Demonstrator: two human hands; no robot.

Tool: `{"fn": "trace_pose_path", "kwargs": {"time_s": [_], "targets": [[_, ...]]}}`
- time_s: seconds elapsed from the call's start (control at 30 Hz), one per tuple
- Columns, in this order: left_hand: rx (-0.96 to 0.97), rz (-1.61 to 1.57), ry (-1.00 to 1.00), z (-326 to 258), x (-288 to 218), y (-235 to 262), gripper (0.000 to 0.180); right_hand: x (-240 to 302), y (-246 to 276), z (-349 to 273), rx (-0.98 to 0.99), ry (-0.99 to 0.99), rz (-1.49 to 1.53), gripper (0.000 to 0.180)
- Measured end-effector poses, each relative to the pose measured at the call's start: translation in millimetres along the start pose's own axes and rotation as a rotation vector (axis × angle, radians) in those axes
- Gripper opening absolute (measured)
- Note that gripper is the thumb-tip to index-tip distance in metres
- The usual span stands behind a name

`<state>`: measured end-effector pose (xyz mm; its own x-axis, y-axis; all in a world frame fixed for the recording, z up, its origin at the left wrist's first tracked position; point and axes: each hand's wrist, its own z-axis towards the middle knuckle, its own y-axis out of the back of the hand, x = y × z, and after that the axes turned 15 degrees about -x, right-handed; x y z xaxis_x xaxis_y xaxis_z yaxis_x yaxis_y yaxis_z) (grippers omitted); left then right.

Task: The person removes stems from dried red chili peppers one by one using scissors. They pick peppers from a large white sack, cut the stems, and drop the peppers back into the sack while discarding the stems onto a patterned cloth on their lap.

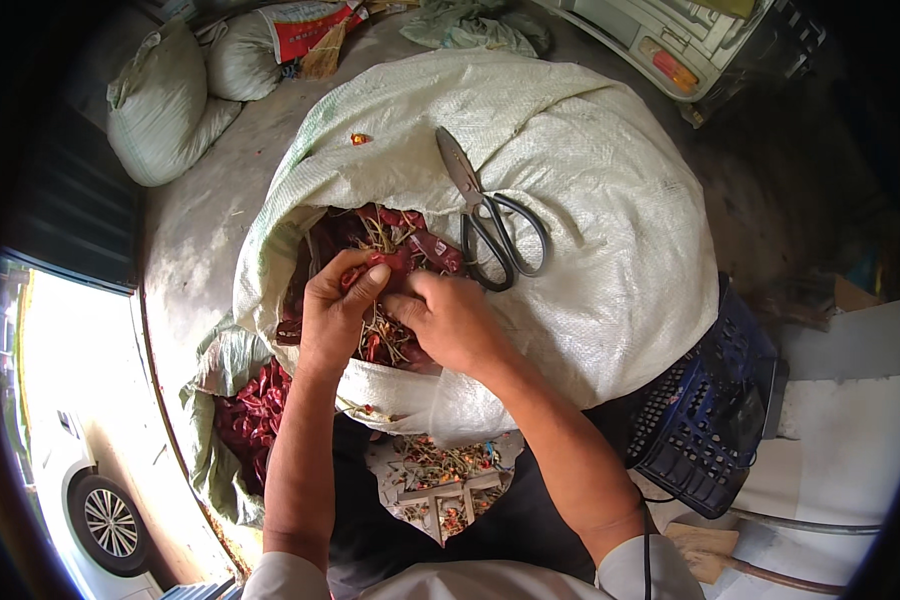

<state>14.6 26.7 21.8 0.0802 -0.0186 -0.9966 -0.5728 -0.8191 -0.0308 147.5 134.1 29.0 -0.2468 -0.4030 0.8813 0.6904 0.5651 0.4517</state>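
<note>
A large white woven sack (pixel 610 220) stands in front of me with its mouth open toward me. Inside lie dried red chili peppers (pixel 436 250) with pale stems. At the opening, my left hand (pixel 338 305) pinches a dark red chili between thumb and fingers. Right beside it, my right hand (pixel 450 318) is curled on the chilies, its thumb close to the left thumb; its fingertips are partly hidden. Black-handled scissors (pixel 498 232) lie on the sack above my right hand, blades pointing away. One small orange-red piece (pixel 360 139) rests on the cloth.
A greenish sack (pixel 210 440) of red chilies (pixel 255 415) stands at left. Stems and scraps (pixel 435 465) litter the floor between my legs. At right is a dark blue plastic crate (pixel 705 435). Filled sacks (pixel 160 110) stand far left; a vehicle's tail light (pixel 670 66) shows far right.
</note>
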Motion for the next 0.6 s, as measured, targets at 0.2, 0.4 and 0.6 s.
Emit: {"fn": "trace_pose_path", "kwargs": {"time_s": [0.2, 0.4, 0.6], "targets": [[0.054, 0.455, -0.414, -2.5, 1.6, -4.1, 0.019, 4.2, 14.2, 4.7, -0.215, 0.074, 0.053, 0.031], [0.150, 0.503, -0.645, -2.3, -3.5, -5.4, 0.022, -4.6, 14.4, 4.5, -0.234, 0.173, -0.012, 0.028], [0.197, 0.557, -0.491, -9.3, -2.6, -11.2, 0.027, -13.6, 10.0, 4.8, -0.273, 0.268, -0.123, 0.025]]}}
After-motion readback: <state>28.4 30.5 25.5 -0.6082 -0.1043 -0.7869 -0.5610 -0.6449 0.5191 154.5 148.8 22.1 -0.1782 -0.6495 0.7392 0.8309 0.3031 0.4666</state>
